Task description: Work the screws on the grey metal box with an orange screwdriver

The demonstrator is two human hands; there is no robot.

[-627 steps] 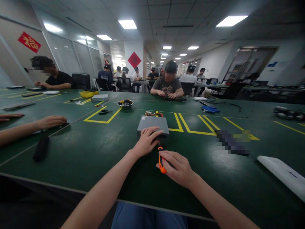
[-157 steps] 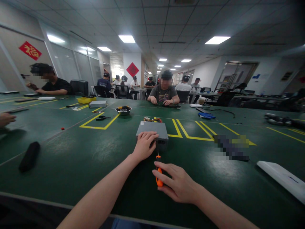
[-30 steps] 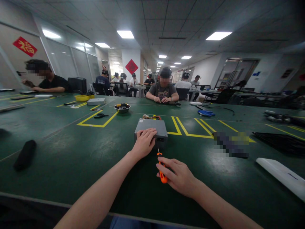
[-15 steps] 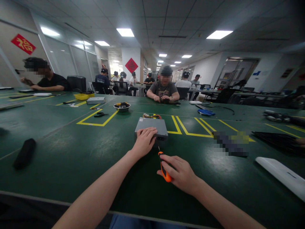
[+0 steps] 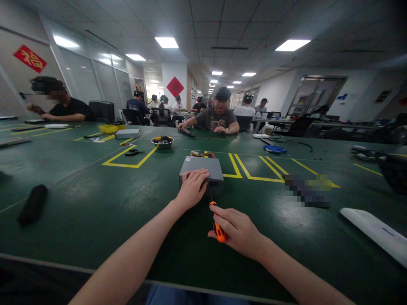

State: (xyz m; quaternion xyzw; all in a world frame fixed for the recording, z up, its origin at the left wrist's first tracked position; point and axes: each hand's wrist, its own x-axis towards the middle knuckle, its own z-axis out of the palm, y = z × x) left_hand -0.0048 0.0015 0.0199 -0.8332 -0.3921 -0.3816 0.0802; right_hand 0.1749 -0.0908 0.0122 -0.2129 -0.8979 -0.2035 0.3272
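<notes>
A grey metal computer power supply (image 5: pixel 205 164) rests on the green table in front of me, with colored cables (image 5: pixel 203 154) bunched behind it. My left hand (image 5: pixel 192 186) grips its near left edge, fingers laid over the top and thumb down by the front face. In my right hand (image 5: pixel 237 228) is an orange-and-black screwdriver (image 5: pixel 219 231), with fingers and thumb around the handle. Its thin shaft points away from me at the lower front face of the power supply. Whether the tip touches the metal is too small to tell.
A metal bowl (image 5: pixel 162 144) holding tools stands beyond, left of the power supply. Farther left are a yellow tray (image 5: pixel 111 128) and another grey box (image 5: pixel 127 134). A black object (image 5: pixel 33 205) lies at left, a white panel (image 5: pixel 375 233) at right. A person (image 5: pixel 219 114) sits opposite.
The screwdriver handle has turned slightly in my right hand and shifted a little left. My left hand stays put. The person opposite has moved a dark object toward the left of the picture.
</notes>
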